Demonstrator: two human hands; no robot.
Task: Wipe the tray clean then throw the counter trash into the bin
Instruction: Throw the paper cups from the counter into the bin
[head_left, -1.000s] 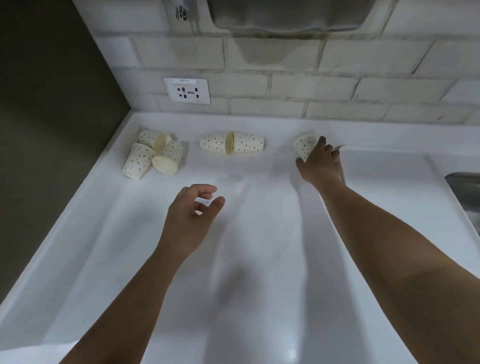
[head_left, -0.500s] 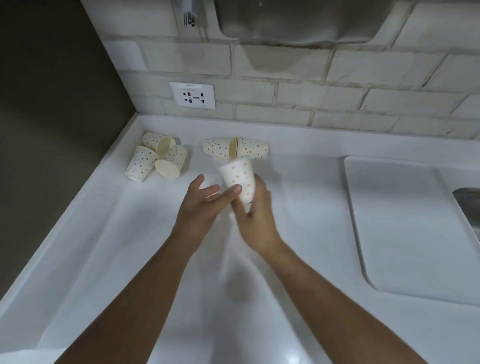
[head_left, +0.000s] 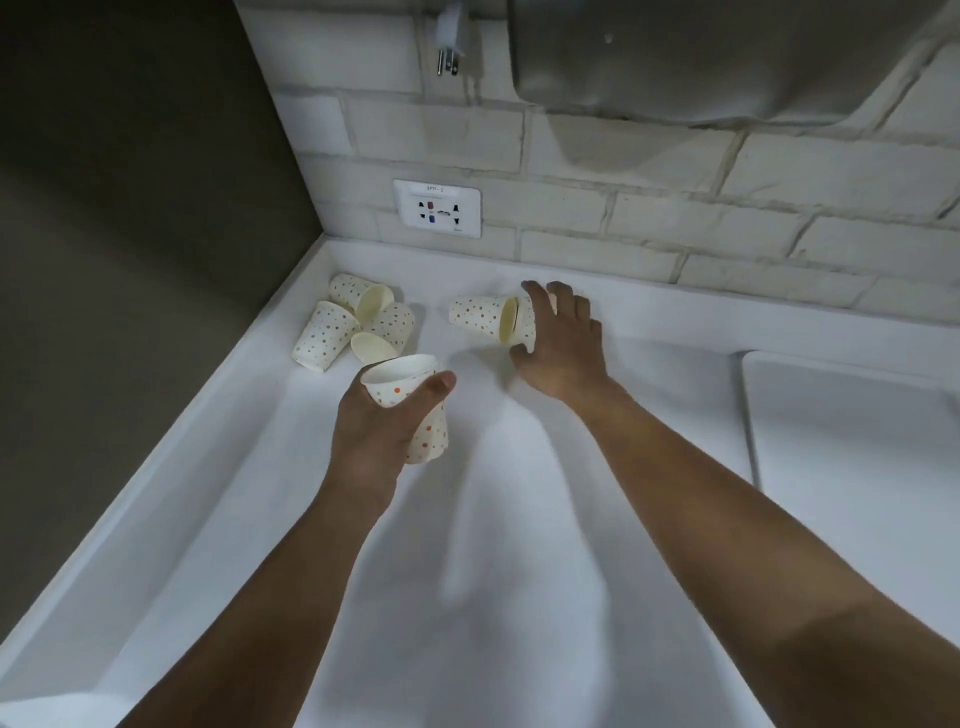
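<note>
Currently a dotted paper cup is gripped in the left hand, held above the white counter; two lying cups by the wall are being clasped by the right hand; three more cups are clustered near the corner; a tray is set at right.

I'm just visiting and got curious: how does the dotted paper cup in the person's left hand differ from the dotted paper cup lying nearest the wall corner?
The dotted paper cup in the left hand is lifted off the white counter, mouth up and tilted; the dotted paper cup nearest the wall corner lies on its side. The held cup is gripped by the left hand; the corner cup lies untouched, against two others. Both are pale cups with coloured dots.
</note>
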